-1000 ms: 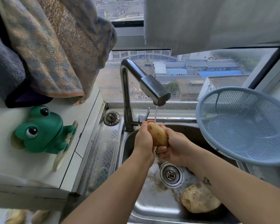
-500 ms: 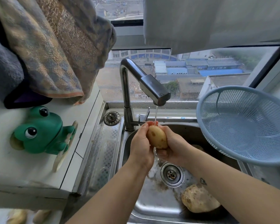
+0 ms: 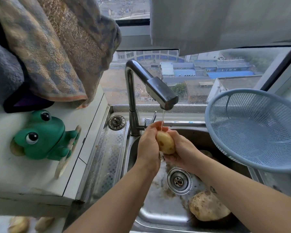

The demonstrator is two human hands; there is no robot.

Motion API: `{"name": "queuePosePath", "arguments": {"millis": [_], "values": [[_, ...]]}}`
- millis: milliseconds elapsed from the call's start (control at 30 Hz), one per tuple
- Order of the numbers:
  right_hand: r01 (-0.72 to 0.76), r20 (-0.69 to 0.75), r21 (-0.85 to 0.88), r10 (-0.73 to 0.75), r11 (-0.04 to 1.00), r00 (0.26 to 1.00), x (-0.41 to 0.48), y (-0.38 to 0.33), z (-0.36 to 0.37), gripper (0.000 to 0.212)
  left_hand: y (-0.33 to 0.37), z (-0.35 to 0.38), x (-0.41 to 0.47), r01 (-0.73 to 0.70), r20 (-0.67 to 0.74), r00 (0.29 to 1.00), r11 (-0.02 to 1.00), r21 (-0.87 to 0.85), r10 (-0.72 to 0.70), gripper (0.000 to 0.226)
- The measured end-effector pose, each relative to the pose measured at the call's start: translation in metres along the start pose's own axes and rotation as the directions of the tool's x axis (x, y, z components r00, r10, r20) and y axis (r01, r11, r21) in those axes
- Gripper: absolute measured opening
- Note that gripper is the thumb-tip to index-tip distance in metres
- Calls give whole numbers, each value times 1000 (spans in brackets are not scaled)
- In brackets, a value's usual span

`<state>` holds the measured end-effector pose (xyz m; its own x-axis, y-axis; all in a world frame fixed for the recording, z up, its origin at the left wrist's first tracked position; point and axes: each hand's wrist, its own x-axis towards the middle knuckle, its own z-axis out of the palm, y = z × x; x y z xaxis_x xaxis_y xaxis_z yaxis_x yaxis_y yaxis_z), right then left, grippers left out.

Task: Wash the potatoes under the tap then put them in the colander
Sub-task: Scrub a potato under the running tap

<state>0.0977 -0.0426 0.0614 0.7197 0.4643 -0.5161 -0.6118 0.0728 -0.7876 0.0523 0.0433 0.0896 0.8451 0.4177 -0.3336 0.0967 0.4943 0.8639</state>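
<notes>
A yellow potato (image 3: 165, 142) sits between both my hands above the steel sink (image 3: 160, 214), under a thin stream from the tap (image 3: 160, 93). My left hand (image 3: 148, 147) grips its left side; my right hand (image 3: 183, 152) cups it from the right and below. A larger muddy potato (image 3: 208, 206) lies on the sink floor near my right forearm. Another potato (image 3: 206, 153) shows partly behind my right hand. The blue colander (image 3: 252, 128) stands tilted at the sink's right edge, with nothing in it.
A green frog holder (image 3: 40, 137) clings to the white tiled ledge at left. Towels (image 3: 54, 51) hang above it. The drain (image 3: 179, 180) lies in the sink floor. A sink plug (image 3: 116, 122) rests beside the tap base. Pale objects (image 3: 18, 224) lie at bottom left.
The potato has turned slightly between my hands and stays under the stream. Both hands have shifted a little around it.
</notes>
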Motion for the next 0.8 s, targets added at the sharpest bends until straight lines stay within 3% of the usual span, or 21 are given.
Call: {"name": "queuePosePath", "arguments": {"millis": [167, 300, 400, 533, 700, 800], "values": [[-61, 27, 114, 58, 992, 998, 0, 0, -7, 28, 1, -9, 0, 64, 207, 976, 998, -4, -62, 34], [-153, 117, 126, 138, 980, 984, 2, 2, -9, 32, -1, -27, -1, -49, 354, 935, 975, 216, -31, 35], [-186, 170, 128, 163, 974, 972, 4, 3, -7, 31, 1, -33, -3, -116, 410, 911, 931, 346, -38, 54], [-196, 191, 132, 169, 972, 967, 8, 3, -7, 30, 2, -34, -1, -139, 434, 900, 916, 377, -42, 49], [-200, 184, 131, 174, 971, 967, 9, 0, -5, 32, -3, -37, 3, -339, 474, 876, 819, 463, 95, 42], [-218, 141, 89, 204, 972, 969, 6, -5, -2, 32, -8, -29, 2, -338, 365, 910, 860, 383, 196, 34]]}}
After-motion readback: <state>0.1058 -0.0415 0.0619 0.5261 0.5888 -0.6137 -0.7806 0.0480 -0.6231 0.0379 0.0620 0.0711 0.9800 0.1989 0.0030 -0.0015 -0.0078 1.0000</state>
